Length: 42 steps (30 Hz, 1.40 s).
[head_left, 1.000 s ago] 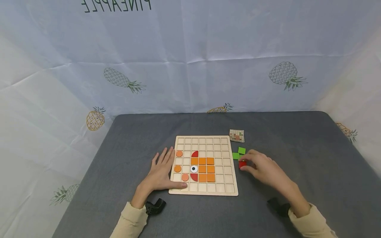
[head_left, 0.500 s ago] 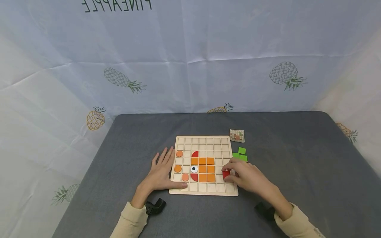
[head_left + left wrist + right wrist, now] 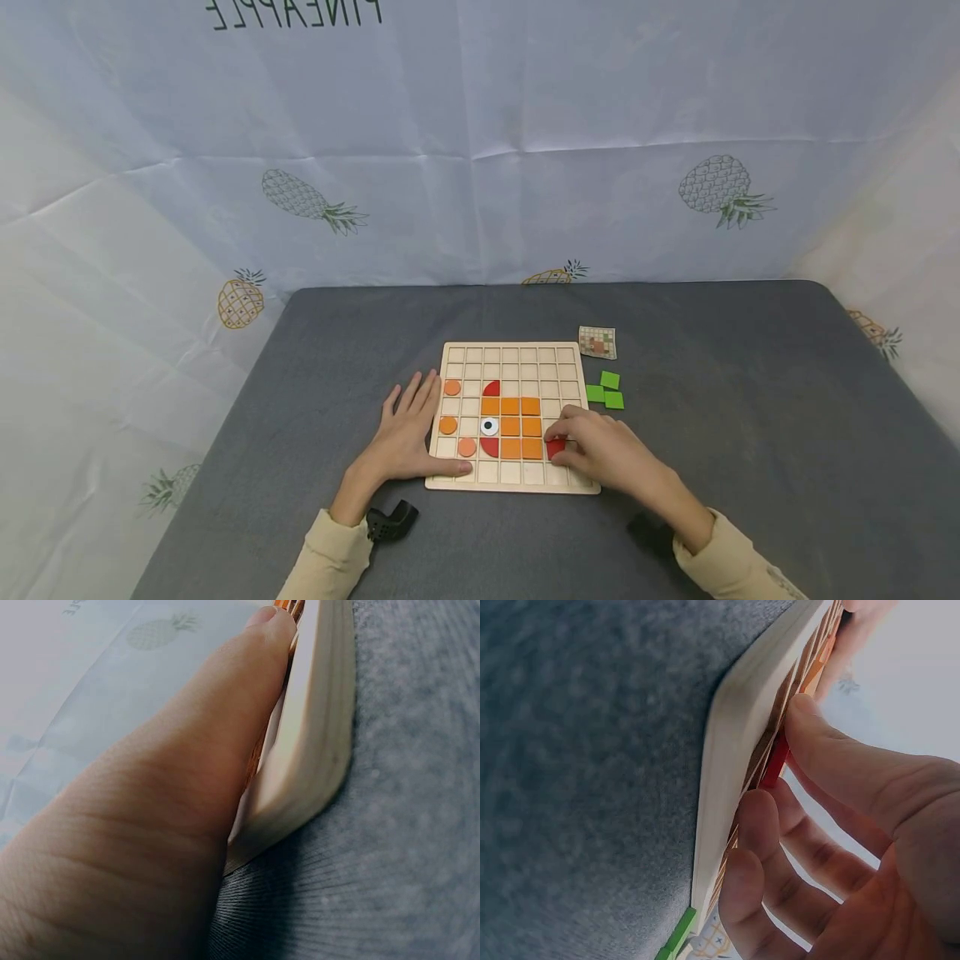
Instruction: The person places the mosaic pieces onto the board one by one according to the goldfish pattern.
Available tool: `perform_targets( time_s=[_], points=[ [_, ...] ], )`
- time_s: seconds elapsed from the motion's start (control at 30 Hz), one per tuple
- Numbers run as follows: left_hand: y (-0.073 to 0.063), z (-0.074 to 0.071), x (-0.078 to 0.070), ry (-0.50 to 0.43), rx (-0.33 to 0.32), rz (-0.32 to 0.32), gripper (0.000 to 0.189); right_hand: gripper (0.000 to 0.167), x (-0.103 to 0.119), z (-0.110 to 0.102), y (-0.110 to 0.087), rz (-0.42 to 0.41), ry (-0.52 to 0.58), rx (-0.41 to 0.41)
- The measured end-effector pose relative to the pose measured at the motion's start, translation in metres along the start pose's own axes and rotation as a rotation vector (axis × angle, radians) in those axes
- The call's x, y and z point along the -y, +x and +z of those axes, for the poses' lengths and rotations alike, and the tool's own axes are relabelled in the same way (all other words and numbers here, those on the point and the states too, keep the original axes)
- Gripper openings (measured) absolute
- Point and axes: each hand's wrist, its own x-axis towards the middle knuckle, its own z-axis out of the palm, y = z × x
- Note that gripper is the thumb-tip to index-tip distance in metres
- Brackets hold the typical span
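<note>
A wooden grid board (image 3: 517, 473) lies on the dark table, bearing orange squares (image 3: 510, 427), orange discs (image 3: 447, 425), red quarter-round pieces (image 3: 491, 388) and a white eye disc (image 3: 489, 427). My left hand (image 3: 401, 437) rests on the board's left edge, fingers spread, thumb across the front left corner. In the head view my right hand (image 3: 603, 446) pinches a red tile (image 3: 555, 449) between thumb and fingers, over a cell just right of the lowest orange row. From the right wrist view, the red tile (image 3: 775, 765) sits right at the grid, partly covered by the thumb.
Several green squares (image 3: 613, 400) lie off the board's right side. A small printed pattern card (image 3: 597, 342) is by its back right corner. Behind the table (image 3: 360, 333) hangs a pineapple-print cloth (image 3: 585, 200).
My right hand has picked up the red tile from beside the green squares and carried it left onto the board, beside the orange squares. The left hand has stayed put.
</note>
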Motion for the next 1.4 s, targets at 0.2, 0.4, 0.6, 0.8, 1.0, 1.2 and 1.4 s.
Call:
perform_targets(
  time_s=[0.2,0.4,0.6,0.8,1.0,1.2,1.4],
  points=[
    [0.000,-0.001,-0.001,0.003,0.004,-0.008,0.143,0.020,0.001,0.000,0.001,0.011,0.004,-0.001],
    [0.000,-0.002,-0.002,-0.002,0.010,-0.010,0.143,0.019,0.000,-0.002,0.001,0.029,0.031,0.005],
    [0.000,-0.002,-0.002,-0.002,0.011,-0.015,0.144,0.018,0.001,0.000,0.003,0.021,0.033,0.006],
    [0.000,-0.001,-0.001,0.000,0.010,-0.017,0.144,0.020,0.000,0.001,0.003,0.007,0.009,-0.014],
    [0.000,-0.001,-0.001,0.003,0.004,-0.012,0.144,0.023,-0.006,-0.007,0.000,0.055,0.047,-0.064],
    [0.000,-0.001,-0.002,0.003,0.008,-0.013,0.144,0.026,-0.016,-0.022,-0.001,0.111,0.056,-0.116],
    [-0.001,-0.001,-0.002,-0.013,-0.003,-0.004,0.143,0.029,-0.029,-0.035,-0.002,0.097,0.051,-0.168]
  ],
)
